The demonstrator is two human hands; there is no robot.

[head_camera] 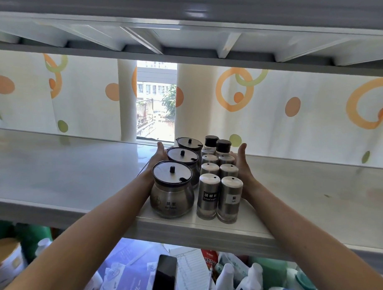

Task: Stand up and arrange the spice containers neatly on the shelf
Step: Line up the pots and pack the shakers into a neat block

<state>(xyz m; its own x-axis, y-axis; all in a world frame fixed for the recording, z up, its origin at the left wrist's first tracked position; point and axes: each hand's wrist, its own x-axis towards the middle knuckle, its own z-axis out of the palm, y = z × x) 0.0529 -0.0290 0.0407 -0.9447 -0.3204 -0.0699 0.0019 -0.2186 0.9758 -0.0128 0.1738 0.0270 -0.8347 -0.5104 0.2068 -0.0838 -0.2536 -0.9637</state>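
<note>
- Where the white shelf crosses the middle of the frame, we find the spice containers packed together just right of centre, with the front ones close to its front edge.
- We see wide bare shelf to the left and right of the group, and the ribbed underside of an upper shelf above it.
- Our left hand lies flat against the left side of the group and our right hand against the right side. Both sets of fingers are straight and grip nothing.
- Three round-bellied metal jars stand in a column on the left, each with a flat, dark-rimmed lid and a black knob.
- Beside them stand two columns of tall metal shakers with domed tops, each with a single hole. The front pair carry labels.
- Two black-capped bottles stand upright at the back.
- We cannot tell what any container holds.
- Behind hangs a white curtain with orange and green circles, parted over a window.
- At the lower edge, below the shelf, we see a dark phone and white plastic bottles.
</note>
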